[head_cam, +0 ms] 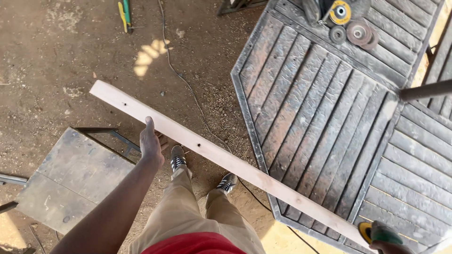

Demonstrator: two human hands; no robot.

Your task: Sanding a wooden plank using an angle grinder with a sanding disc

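Dusty brown workshop floor fills the left half of the view, scattered with grit and wood chips, and a thin black cable snakes across it from the far edge toward the near right. Over on the right, a big dark metal gate panel with slanted slats lies flat, and a handful of grinding discs sit on its far end. Near left, a small grey metal stand sits on the floor.

Now the action: a long pale wooden plank runs diagonally, from the far left down to the near right, crossing over the gate's corner. The left hand is gripping it from the underside, thumb up against the near edge, fingers wrapped beneath. The right hand is right at the bottom edge of the view, by the plank's near end, closed around a green tool with a yellow disc; whether it also touches the plank, I can't tell.

Below, tan trousers and two sneakers stand on the dirt. Far left, a yellow-green tool lies on the ground.
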